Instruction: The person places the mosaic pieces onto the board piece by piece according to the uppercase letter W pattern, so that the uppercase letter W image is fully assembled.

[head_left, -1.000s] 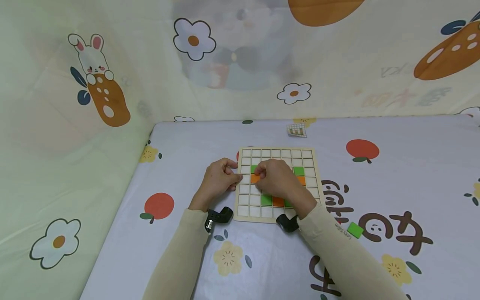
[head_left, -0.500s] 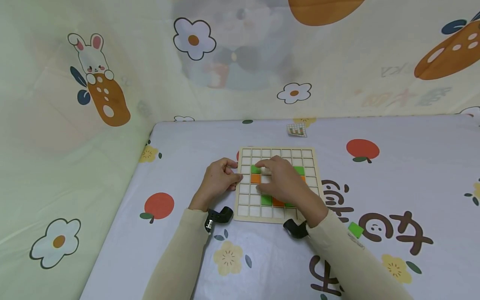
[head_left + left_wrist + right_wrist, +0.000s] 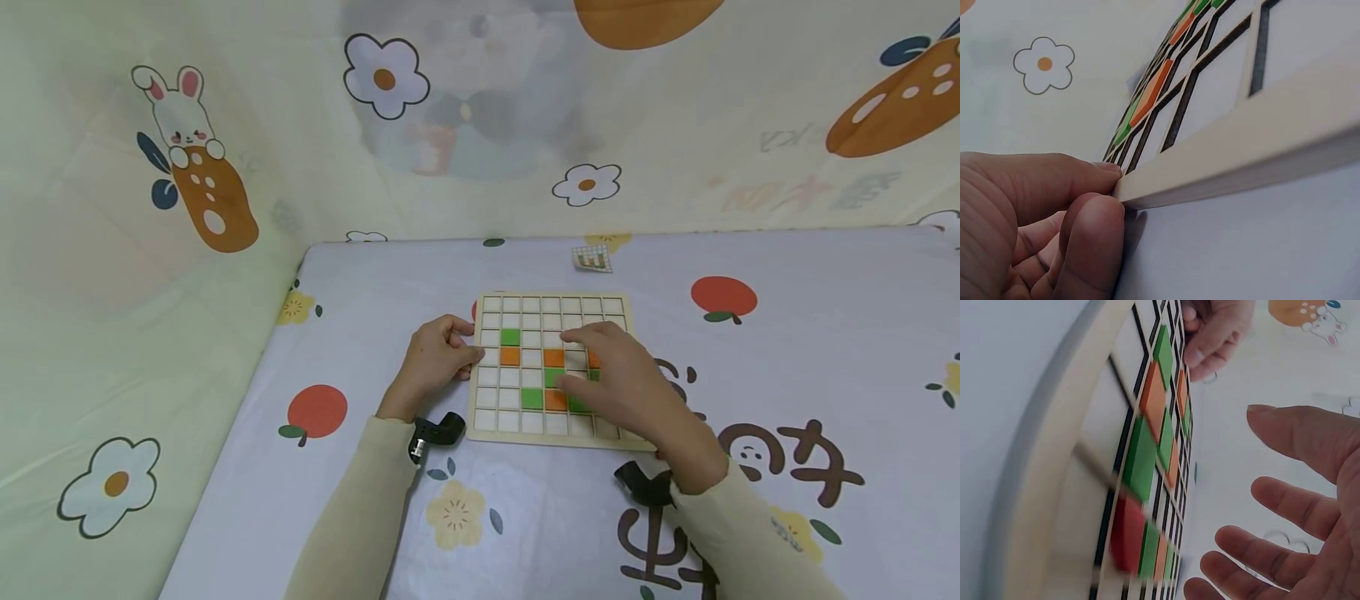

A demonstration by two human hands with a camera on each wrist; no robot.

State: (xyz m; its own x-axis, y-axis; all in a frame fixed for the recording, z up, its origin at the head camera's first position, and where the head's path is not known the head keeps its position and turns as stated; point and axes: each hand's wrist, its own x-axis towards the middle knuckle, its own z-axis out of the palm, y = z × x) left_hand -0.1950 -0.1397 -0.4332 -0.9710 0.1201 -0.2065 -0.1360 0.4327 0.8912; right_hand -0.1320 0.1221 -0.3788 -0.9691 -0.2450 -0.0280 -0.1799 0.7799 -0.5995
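A light wooden grid board (image 3: 507, 422) lies on the cloth, with green tiles (image 3: 510, 337) and orange tiles (image 3: 510, 357) set in several of its cells. At its left edge my left hand (image 3: 433, 363) pinches the frame between thumb and finger; the left wrist view has both tips right at the wooden rim (image 3: 1222, 159). My right hand (image 3: 626, 385) hovers over the right half, fingers spread and holding nothing, and covers some cells. A red tile (image 3: 1127, 537) sits close to the near rim in the right wrist view, where my right palm (image 3: 1335, 550) faces the board.
Behind the board lies a small printed grid card (image 3: 592, 259). The white cloth (image 3: 360, 292) carries printed fruit, flowers and lettering. A patterned fabric wall (image 3: 465, 200) rises at the back and left. Black wrist cameras (image 3: 442, 430) sit at both cuffs.
My right hand has opened and moved right across the board, uncovering orange and green tiles in the middle. Its sleeve now hides the loose green tile on the cloth. The left hand stays put.
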